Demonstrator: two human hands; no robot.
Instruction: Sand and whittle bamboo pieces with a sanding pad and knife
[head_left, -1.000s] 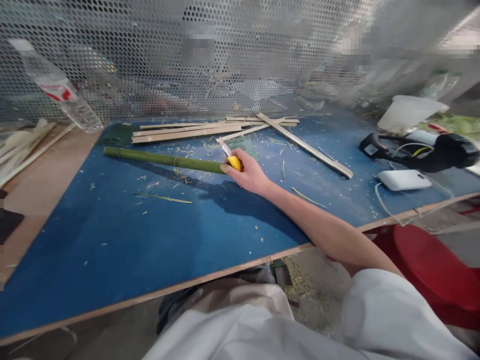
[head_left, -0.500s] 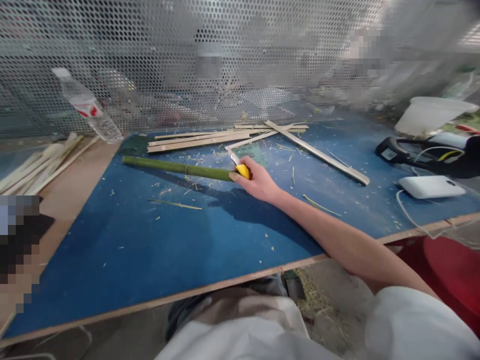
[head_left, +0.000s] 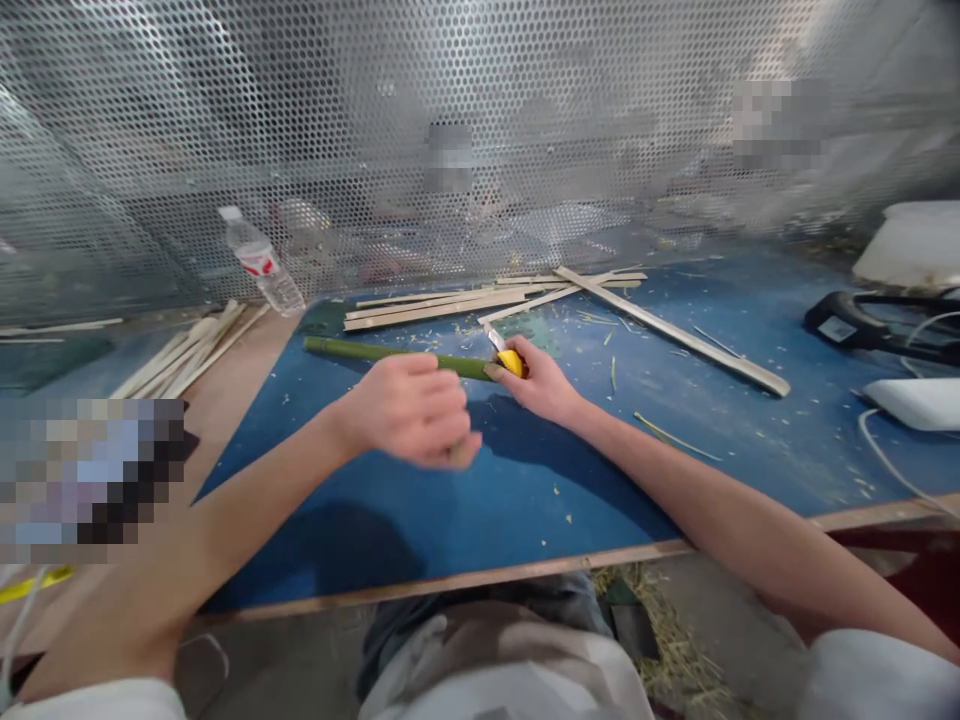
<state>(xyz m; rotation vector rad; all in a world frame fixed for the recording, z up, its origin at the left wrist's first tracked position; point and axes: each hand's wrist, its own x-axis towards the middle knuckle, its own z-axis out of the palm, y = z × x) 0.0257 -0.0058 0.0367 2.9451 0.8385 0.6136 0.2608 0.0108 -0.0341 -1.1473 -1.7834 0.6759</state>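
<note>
My right hand (head_left: 546, 380) is closed around a yellow utility knife (head_left: 512, 362), its metal blade pointing up and to the left. Fingertips of that hand also meet the near end of a green bamboo stick (head_left: 345, 348), which lies across the blue tabletop (head_left: 495, 500). My left hand (head_left: 409, 412), a little blurred, is curled into a fist in front of the bamboo and hides its middle. Whatever is inside that fist, if anything, cannot be seen. Pale split bamboo strips (head_left: 435, 310) lie behind the stick.
One long strip (head_left: 675, 332) slants to the right, with thin shavings scattered about. A water bottle (head_left: 262, 262) stands at the back left near a perforated metal screen (head_left: 510, 90). More strips (head_left: 187, 350) lie left; a white device (head_left: 919, 402) with a cable lies right.
My left hand has come in from the left and now hovers by the bamboo. My right hand keeps its hold on the knife. The whole view has shifted a little left.
</note>
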